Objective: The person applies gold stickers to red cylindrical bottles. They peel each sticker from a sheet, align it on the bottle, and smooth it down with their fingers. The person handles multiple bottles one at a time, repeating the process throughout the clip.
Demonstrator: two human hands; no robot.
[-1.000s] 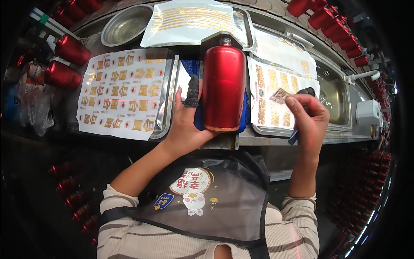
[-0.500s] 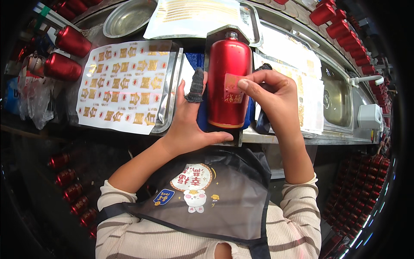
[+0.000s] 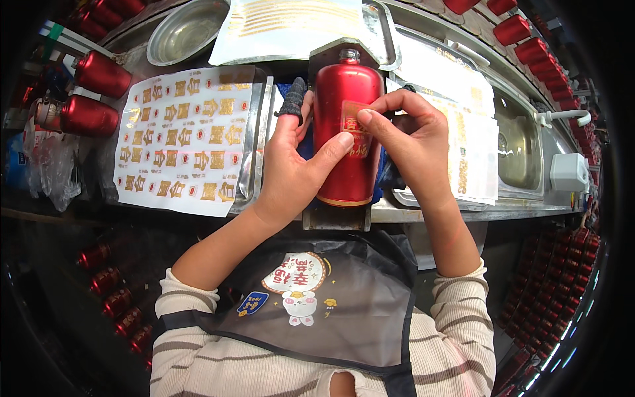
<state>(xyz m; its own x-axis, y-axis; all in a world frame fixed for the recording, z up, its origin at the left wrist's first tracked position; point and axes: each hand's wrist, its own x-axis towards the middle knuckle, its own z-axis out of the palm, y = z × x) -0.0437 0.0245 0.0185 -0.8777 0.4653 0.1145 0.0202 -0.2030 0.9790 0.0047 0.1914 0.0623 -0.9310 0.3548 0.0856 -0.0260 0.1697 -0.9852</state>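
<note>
A glossy red bottle (image 3: 338, 175) lies in a narrow metal stand with its neck pointing away from me. On its front is a clear decal with gold characters (image 3: 354, 114). My right hand (image 3: 413, 135) pinches the decal's upper right edge between thumb and forefinger. My left hand (image 3: 291, 159) grips the bottle's left side, thumb pressed on its front by the decal's left edge. A dark cloth finger cover (image 3: 292, 99) wraps one left finger. The bottle's underside is hidden.
A sheet of gold decals (image 3: 182, 142) rests on a metal tray at left, with red bottles (image 3: 99, 74) beyond it. Wet decal sheets (image 3: 473, 142) and a sink (image 3: 519, 145) are at right. A steel bowl (image 3: 185, 36) stands at far left.
My left thumb has swung up from below the bottle onto its front by the decal. The right hand still pinches the decal, whose upper part now tilts away from the bottle.
</note>
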